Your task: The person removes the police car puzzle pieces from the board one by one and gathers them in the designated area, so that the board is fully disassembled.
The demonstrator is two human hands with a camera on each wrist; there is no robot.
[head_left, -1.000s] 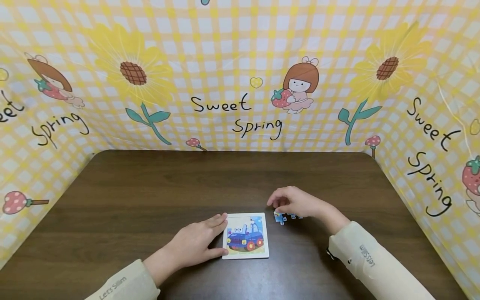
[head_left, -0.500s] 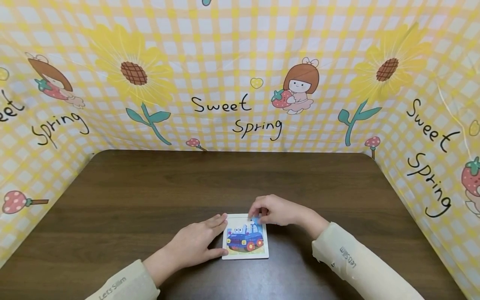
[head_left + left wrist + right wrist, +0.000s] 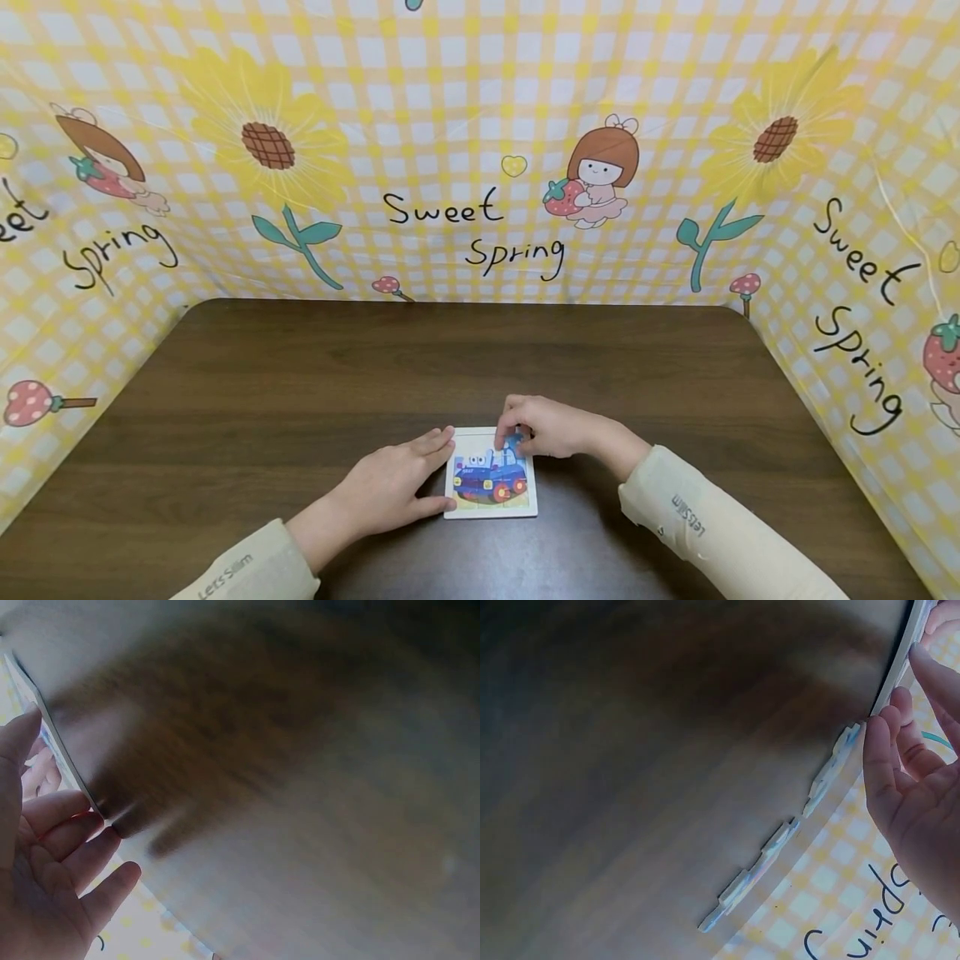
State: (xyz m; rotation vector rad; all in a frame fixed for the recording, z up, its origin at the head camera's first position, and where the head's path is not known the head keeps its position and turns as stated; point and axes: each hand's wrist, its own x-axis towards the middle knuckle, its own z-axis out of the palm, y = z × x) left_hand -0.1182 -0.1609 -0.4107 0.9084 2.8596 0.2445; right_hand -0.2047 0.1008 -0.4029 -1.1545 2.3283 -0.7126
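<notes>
A square puzzle board (image 3: 534, 500) with a white rim lies on the brown table, showing a blue cartoon car with eyes. My left hand (image 3: 382, 483) rests at its left edge, fingertips at the upper corner and thumb lower down. Over the upper right of the board, my right hand (image 3: 543, 425) bends its fingers and thumb around a blue puzzle piece (image 3: 513, 443). How far that piece sits in the board is partly hidden by the fingers. The right wrist view shows loose puzzle pieces (image 3: 761, 862) flat on the table beside the board.
The brown wooden table (image 3: 360, 358) has rounded far corners. A yellow checked cloth (image 3: 450, 100) with flowers and lettering stands around its back and sides. In the head view the right hand and forearm cover the loose pieces.
My right hand has moved left from the loose pieces onto the board's upper right part, then shifted slightly lower. The left hand and the board have stayed in place.
</notes>
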